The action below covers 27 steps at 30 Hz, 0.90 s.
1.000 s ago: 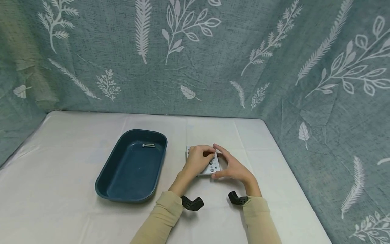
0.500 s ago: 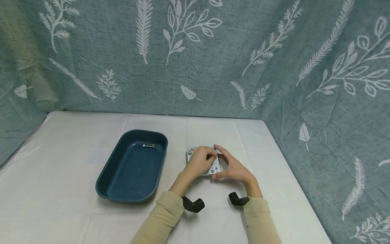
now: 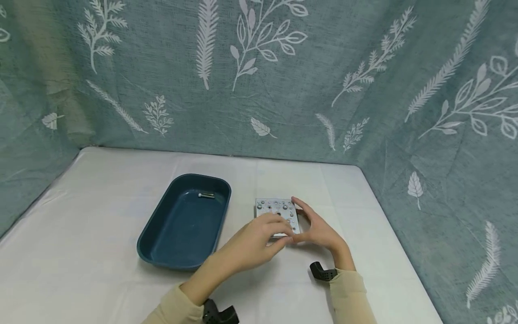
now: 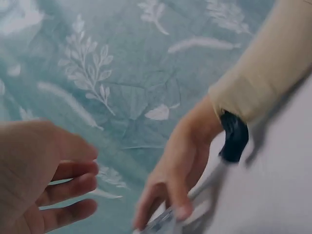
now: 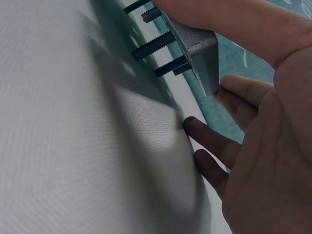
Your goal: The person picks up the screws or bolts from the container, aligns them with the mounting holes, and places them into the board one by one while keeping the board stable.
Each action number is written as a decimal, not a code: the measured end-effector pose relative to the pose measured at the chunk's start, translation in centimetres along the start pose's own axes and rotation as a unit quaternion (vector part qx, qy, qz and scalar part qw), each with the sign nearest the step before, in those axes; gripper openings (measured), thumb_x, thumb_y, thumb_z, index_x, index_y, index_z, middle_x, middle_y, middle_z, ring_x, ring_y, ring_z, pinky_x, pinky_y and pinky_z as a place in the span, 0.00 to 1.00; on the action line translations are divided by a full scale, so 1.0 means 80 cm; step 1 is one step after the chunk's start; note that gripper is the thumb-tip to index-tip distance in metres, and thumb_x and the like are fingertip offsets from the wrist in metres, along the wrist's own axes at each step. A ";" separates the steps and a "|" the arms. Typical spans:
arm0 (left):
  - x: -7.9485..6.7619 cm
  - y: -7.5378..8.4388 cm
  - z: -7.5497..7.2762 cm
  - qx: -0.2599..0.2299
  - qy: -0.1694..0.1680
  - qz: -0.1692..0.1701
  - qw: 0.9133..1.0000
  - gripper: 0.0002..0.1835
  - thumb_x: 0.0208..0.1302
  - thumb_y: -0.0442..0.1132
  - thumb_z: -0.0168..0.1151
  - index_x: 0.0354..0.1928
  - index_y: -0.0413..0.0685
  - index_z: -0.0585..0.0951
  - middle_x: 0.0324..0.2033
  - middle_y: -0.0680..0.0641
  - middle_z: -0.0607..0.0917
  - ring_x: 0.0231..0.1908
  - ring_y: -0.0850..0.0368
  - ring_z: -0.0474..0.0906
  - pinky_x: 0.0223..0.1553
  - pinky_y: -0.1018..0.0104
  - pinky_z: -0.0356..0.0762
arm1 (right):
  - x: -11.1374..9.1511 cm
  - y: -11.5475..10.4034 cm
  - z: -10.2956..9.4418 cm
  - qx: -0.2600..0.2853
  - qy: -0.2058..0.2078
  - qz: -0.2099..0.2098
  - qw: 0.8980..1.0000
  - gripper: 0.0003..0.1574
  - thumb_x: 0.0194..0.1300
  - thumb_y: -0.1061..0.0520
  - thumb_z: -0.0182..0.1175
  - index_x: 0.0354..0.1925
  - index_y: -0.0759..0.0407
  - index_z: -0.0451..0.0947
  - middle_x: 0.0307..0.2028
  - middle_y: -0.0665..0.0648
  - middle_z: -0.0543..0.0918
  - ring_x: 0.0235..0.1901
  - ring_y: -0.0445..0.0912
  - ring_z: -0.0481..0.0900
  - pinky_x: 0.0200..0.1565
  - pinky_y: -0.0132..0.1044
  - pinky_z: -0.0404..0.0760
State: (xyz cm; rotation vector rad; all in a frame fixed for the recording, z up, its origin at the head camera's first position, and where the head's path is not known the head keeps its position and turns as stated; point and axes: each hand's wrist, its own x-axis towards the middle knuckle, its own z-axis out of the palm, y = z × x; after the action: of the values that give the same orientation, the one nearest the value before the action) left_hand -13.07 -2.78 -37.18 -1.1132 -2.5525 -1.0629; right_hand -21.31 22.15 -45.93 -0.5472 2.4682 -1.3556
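Observation:
A light grey metal plate [image 3: 272,208] with holes and several screw heads on its top is near the table's middle. My right hand [image 3: 323,235] grips its right side, thumb at the near corner and a finger at the far corner. In the right wrist view, threaded screws [image 5: 153,46] stick out beneath the plate [image 5: 204,56], which is above the cloth. My left hand [image 3: 252,243] hovers in front of the plate, overlapping its near edge in the head view. Its fingers are loosely bent and hold nothing in the left wrist view.
Left of the plate stands a dark blue tray [image 3: 182,238] with a few loose screws [image 3: 206,195] at its far end. White cloth [image 3: 101,216] covers the table. A patterned green curtain [image 3: 226,121] hangs behind and to the right. Black wrist mounts [image 3: 321,271] stick out inward.
My left hand has drawn back toward the person from over the plate, uncovering its top, and its fingers have loosened. The right hand keeps its grip. The head view has shifted slightly.

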 end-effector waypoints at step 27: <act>-0.058 -0.185 -0.158 0.026 -0.046 -0.161 0.986 0.13 0.61 0.28 0.66 0.48 0.33 0.83 0.42 0.40 0.85 0.41 0.46 0.82 0.42 0.52 0.81 | -0.001 -0.002 0.003 -0.001 0.007 0.002 1.000 0.75 0.38 0.53 0.83 0.77 0.42 0.51 0.68 0.56 0.67 0.69 0.53 0.57 0.69 0.58 0.42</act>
State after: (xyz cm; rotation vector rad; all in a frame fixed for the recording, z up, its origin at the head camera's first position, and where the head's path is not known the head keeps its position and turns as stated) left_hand -21.67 -20.85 -37.87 -0.7709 -2.8859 -1.0226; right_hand -21.12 21.93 -45.95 -0.5341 2.4804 -1.3587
